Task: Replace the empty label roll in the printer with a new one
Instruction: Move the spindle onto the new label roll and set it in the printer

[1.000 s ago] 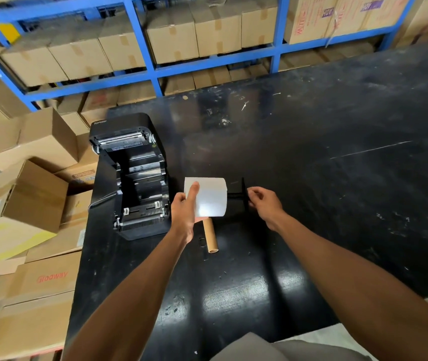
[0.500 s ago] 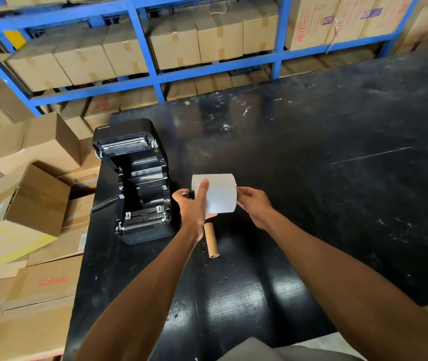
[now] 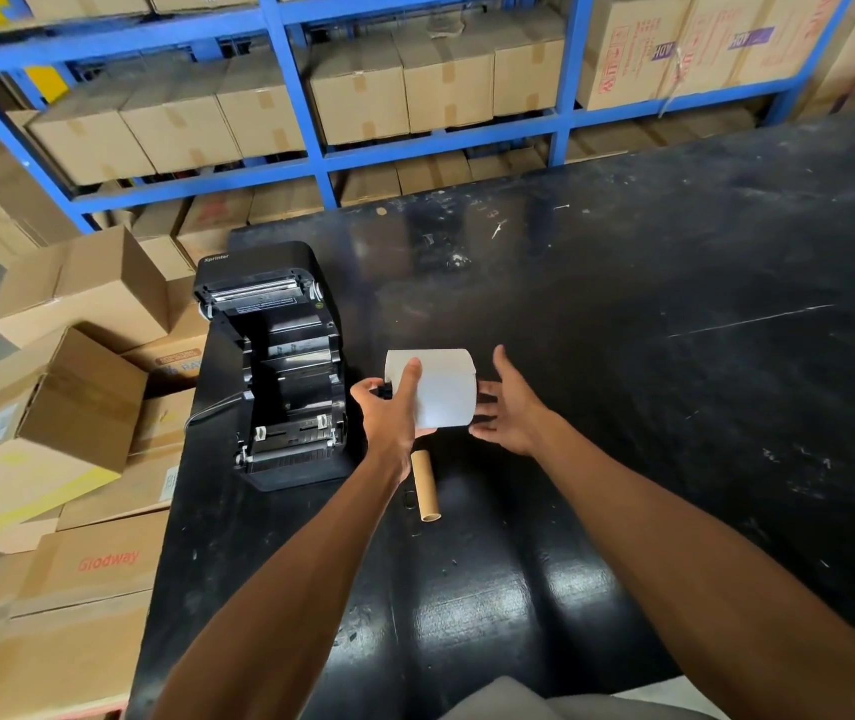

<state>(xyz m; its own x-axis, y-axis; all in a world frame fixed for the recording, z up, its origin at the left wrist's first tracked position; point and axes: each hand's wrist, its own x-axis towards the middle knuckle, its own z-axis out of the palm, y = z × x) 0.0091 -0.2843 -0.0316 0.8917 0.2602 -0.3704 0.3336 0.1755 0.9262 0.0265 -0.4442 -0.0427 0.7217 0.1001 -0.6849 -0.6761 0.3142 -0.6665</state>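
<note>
Centre of frame: white label roll (image 3: 443, 389) held above the black counter (image 3: 622, 407), left hand (image 3: 389, 413) fingers wrapped around its near-left end, right hand (image 3: 511, 407) fingers spread open against its right end. Just left, open printer (image 3: 274, 366) marked "Xprinter". Below the roll, lying bare on the counter, empty cardboard core (image 3: 425, 485). Lower left, cardboard boxes (image 3: 103, 563), one reading "Glodway". Across the top, blue shelving (image 3: 311, 142) stacked with cartons.

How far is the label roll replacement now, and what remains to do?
Done: the black label printer stands open with its bay empty, and the brown cardboard core lies on the black table.
In hand: the left hand grips the white label roll; the right hand is open beside it.
Left: seating the roll, closing the lid.
</note>
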